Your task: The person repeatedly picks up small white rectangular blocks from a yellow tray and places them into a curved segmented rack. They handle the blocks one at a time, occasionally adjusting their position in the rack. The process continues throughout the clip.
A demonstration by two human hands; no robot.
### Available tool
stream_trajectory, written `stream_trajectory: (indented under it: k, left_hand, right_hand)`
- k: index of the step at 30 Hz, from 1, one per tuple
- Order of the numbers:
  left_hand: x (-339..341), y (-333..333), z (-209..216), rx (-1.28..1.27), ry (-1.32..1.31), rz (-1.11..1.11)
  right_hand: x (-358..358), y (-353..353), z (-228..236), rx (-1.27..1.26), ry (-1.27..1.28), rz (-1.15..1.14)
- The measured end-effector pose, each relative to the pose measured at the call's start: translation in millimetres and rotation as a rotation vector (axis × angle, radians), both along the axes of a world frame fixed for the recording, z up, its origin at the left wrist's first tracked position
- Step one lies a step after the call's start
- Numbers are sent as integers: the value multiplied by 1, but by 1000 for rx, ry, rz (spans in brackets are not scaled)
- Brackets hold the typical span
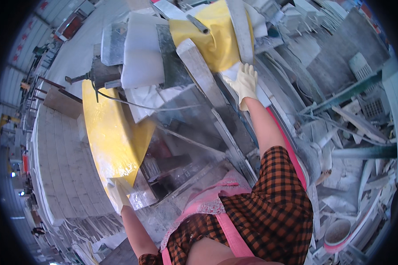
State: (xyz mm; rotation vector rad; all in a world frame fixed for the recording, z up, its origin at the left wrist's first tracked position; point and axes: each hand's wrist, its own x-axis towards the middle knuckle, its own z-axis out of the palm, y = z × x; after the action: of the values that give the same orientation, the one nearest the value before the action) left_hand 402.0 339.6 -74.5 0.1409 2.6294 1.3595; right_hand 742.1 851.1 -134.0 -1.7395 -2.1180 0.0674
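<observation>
My left hand (117, 197), in a pale rubber glove, is at the near end of a wet, shiny yellow sheet (115, 132) draped along the left of a machine. Glare and blur hide whether its fingers grip the sheet's edge. Reaching forward, my right hand (244, 82), gloved alike, has its fingers spread. It lies on a white panel (261, 92), just below a second yellow sheet (219, 37). A grey bar (241, 31) and a short tube (197, 24) rest on that far sheet.
Between my arms lies a dark, dusty machine opening (172, 154), crossed by a cable (150, 107). A slatted grey surface (59, 159) stands at left. Scrap boards and strips (362, 123) are heaped at right, with a round bucket (338, 232). White foam-like sheets (142, 55) hang beyond.
</observation>
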Motion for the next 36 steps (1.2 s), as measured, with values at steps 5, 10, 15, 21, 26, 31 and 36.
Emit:
stream_trajectory:
  k: [5,10,15,21,26,31,36]
  left_hand:
    - [8,1,8,59,-32,29]
    - [15,2,14,95,-46,43]
    - [14,1,11,159,-62,45]
    - [6,-3,4,88,-41,68]
    - [6,0,0,102,-14,98]
    - [14,3,13,35,-72,73]
    - [19,7,23,59,-70,59]
  right_hand:
    - [-32,13,6,-132,-16,-87]
    - [-27,11,-4,-8,20,-47]
    - [-16,17,-9,59,44,10]
    - [-12,15,-3,22,45,8]
    - [-4,12,0,-20,-42,-4]
    - [2,4,3,-55,-96,-30]
    - [16,-15,11,-70,-121,-38]
